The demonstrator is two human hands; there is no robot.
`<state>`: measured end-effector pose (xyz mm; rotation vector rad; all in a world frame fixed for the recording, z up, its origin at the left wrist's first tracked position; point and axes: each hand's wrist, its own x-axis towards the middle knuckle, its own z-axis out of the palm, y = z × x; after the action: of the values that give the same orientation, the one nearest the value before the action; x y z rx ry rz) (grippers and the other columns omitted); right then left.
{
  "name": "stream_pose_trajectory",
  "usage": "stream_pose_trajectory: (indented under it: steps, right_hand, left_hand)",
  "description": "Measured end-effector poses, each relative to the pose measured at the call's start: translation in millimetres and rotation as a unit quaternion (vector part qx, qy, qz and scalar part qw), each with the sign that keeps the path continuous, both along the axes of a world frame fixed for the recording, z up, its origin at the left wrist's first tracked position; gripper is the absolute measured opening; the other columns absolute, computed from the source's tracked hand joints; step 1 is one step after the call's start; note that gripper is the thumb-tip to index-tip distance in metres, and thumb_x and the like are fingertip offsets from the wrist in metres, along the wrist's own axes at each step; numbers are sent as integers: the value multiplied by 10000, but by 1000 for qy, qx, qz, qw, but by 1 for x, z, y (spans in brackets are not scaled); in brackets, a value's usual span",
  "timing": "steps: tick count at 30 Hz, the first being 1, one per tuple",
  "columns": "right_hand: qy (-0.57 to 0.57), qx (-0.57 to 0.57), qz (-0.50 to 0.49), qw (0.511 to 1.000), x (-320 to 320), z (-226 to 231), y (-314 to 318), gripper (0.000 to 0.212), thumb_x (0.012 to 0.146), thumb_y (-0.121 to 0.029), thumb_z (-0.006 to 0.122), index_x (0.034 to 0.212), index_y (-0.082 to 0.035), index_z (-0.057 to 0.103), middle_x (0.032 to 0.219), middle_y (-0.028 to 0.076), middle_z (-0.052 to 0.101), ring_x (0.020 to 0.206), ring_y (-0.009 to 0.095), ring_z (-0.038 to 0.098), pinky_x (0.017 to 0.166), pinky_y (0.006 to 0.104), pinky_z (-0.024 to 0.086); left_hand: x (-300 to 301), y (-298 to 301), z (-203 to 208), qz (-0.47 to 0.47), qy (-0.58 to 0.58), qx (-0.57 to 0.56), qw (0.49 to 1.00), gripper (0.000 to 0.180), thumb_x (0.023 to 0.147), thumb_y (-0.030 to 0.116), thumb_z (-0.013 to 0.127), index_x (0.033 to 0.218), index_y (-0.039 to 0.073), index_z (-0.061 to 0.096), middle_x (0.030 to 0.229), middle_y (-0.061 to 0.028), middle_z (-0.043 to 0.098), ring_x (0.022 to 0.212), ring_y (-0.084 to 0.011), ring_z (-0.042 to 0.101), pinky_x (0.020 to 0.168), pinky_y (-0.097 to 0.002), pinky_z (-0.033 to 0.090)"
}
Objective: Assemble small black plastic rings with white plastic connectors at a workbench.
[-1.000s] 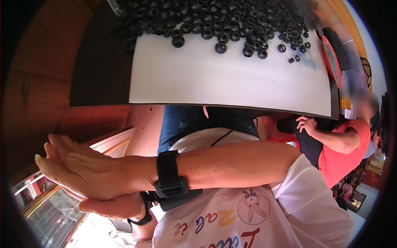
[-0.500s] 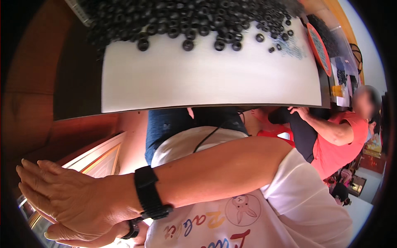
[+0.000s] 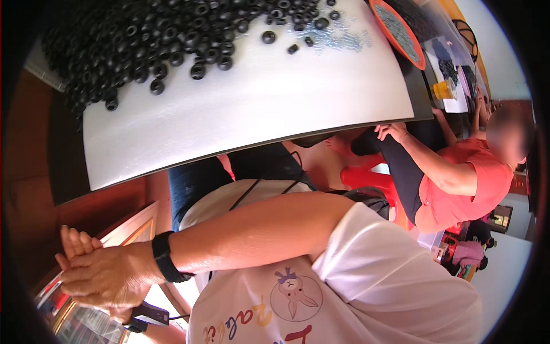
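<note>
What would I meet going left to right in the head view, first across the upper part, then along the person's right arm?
Upper part: main heap of black beads → scattered pale-blue bits → orange-rimmed dish → small orange-yellow container.
Arm: right hand → black wrist strap → bare forearm → white sleeve.
</note>
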<state>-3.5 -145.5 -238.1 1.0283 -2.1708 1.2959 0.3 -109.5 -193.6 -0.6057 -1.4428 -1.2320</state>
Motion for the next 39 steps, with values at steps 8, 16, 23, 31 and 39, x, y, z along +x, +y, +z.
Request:
stream_pose_trajectory:
  steps: [8, 16, 23, 31, 39]
  right_hand:
    - [59, 68, -72, 993, -15, -54, 83, 533, 871, -420, 556, 1274, -71, 535, 1388, 143, 471, 1303, 328, 424, 1050, 459, 386]
    - [-406, 290, 80, 863, -22, -1, 204, 240, 662, -146, 693, 886, -77, 743, 948, 103, 711, 956, 247, 668, 787, 380, 537]
    - [-381, 325, 44, 864, -51, -67, 175, 325, 631, -224, 761, 916, -66, 753, 951, 85, 715, 955, 226, 655, 861, 350, 506]
    - [-266, 341, 44, 900, -48, -96, 167, 285, 624, -218, 722, 864, -65, 744, 950, 93, 703, 942, 260, 644, 855, 358, 504]
    - [52, 256, -117, 958, 32, -15, 276, 176, 767, -136, 574, 770, 40, 585, 854, 161, 587, 857, 246, 570, 804, 331, 454]
  left_hand:
    - [-14, -85, -109, -293, -649, 101, 694, 613, 874, 289, 607, 1395, 98, 346, 1448, -59, 349, 1315, -193, 355, 1117, -344, 263]
    - [-20, -35, -74, -371, -777, -31, 508, 311, 951, 227, 544, 1200, 40, 541, 1170, -58, 589, 1045, -147, 584, 919, -295, 467]
    - [-15, 2, -76, -369, -764, -64, 526, 270, 956, 253, 523, 1043, 16, 620, 960, -55, 656, 849, -130, 633, 784, -275, 504]
    - [-9, 3, -63, -255, -764, -231, 545, 240, 941, 226, 578, 1069, 28, 625, 982, -33, 643, 946, -114, 563, 892, -280, 422]
    - [-10, 45, -23, -252, -602, -450, 610, 161, 870, -13, 498, 989, 13, 603, 658, -101, 589, 567, -180, 573, 548, -307, 470]
